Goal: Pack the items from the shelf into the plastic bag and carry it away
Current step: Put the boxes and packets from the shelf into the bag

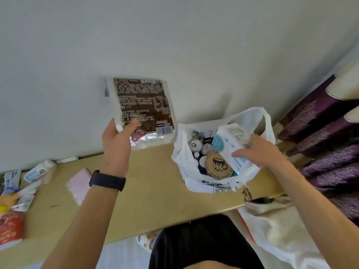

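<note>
A white plastic bag (185, 152) stands open on the wooden shelf (151, 183) at the right, against the wall. Inside it lie small jars and a round brown lid with a mug drawing (218, 166). My right hand (258, 150) holds a white and teal packet (231, 144) in the bag's mouth. My left hand (118, 140), with a black band on the wrist, holds a flat brown printed package (143, 105) by its lower left corner, raised above the shelf to the left of the bag.
Loose items lie at the shelf's left end: a pink pack (80, 185), white tubes and sachets (38, 171), a red packet (10, 228). Purple curtains (330, 136) hang at the right. A cloth pouch (268, 204) rests on the shelf's right front edge.
</note>
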Available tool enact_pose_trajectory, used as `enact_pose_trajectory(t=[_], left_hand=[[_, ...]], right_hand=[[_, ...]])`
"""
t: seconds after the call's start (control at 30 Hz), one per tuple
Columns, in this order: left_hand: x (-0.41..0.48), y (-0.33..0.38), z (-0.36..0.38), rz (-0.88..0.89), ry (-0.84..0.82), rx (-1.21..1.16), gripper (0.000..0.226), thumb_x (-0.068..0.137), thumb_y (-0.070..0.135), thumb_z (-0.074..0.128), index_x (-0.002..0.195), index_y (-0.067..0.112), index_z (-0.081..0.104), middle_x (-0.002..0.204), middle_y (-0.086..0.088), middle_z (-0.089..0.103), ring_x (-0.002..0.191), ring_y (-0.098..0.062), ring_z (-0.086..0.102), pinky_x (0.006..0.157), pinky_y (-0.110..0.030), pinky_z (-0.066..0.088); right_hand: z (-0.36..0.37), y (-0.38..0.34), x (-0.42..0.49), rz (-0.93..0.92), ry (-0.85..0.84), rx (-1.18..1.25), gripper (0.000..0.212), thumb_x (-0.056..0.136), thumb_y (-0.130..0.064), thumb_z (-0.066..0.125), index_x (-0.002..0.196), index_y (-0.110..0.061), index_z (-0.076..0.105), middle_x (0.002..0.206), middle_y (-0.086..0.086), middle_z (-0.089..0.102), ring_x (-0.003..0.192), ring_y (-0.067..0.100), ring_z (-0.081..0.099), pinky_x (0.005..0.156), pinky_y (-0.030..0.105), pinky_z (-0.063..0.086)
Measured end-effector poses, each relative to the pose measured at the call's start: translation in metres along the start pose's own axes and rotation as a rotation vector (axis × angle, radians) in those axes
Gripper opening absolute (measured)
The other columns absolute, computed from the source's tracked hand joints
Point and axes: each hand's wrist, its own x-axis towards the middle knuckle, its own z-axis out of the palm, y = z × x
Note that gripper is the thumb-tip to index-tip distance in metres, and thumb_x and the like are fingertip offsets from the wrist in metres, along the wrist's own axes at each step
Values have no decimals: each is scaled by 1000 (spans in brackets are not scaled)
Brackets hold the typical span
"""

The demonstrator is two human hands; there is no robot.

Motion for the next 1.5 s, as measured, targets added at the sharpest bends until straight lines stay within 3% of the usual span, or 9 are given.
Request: enact_pose_trajectory(t=[0.17,0.47,0.6,0.7,1.0,1.13,1.3,1.43,1.5], left_hand=[[-5,21,39,-56,-73,-101,12,92,15,66,102,19,70,103,1,74,95,-16,69,82,-30,53],[-14,26,71,131,-147,138,22,92,24,64,100,3,66,97,-15,70,91,-31,65,84,-42,53],[-17,23,78,252,-223,375,21,94,26,61,81,10,57,63,9,56,58,-4,50,65,-31,44],[-20,23,84,346,-310,559,19,96,29,58,78,28,54,63,11,59,60,-9,59,62,-29,47],[-13,11,99,339,-527,551,13,97,36,57,102,25,62,80,12,61,71,-7,59,65,-18,43],[-10,0,103,249,-525,448,30,95,44,56,106,17,63,96,-18,65,85,-36,64,83,-54,53],[-10,-9,102,190,-540,442,20,98,34,55,108,19,62,92,-6,68,89,-29,67,73,-32,55],[-7,-15,102,191,-505,487,9,98,32,56,91,27,56,64,14,46,67,-14,57,54,-13,36],[-2,-20,102,220,-472,518,14,98,32,57,85,29,54,62,14,47,60,-7,48,54,-16,35]], right_hand=[[14,-6,38,76,-208,86,50,76,-48,69,114,-21,50,128,-2,50,95,26,59,69,34,61],[48,11,71,62,151,105,76,76,-53,54,140,-19,31,123,11,55,104,33,58,82,46,57],[64,25,71,12,-87,-19,88,87,-31,54,156,-20,1,159,16,14,138,38,33,110,47,38],[63,28,68,-39,-78,20,70,87,-32,50,151,-16,27,152,17,31,127,33,44,101,43,45],[-20,-16,-21,-360,-179,1203,13,85,0,58,76,-9,55,90,10,66,90,18,62,85,35,50],[-35,-26,-36,-359,218,1067,16,92,-24,67,97,-12,57,78,-6,73,70,6,67,63,22,52],[-36,-16,-31,-355,409,842,81,82,-37,78,147,-29,30,81,1,69,73,10,70,72,28,55],[-38,-14,-32,-421,445,523,13,87,-43,70,98,-41,63,77,-17,64,67,-8,60,63,14,45],[-37,-16,-34,-445,493,434,16,88,-43,69,77,-42,57,75,-13,58,67,-4,53,59,9,37]])
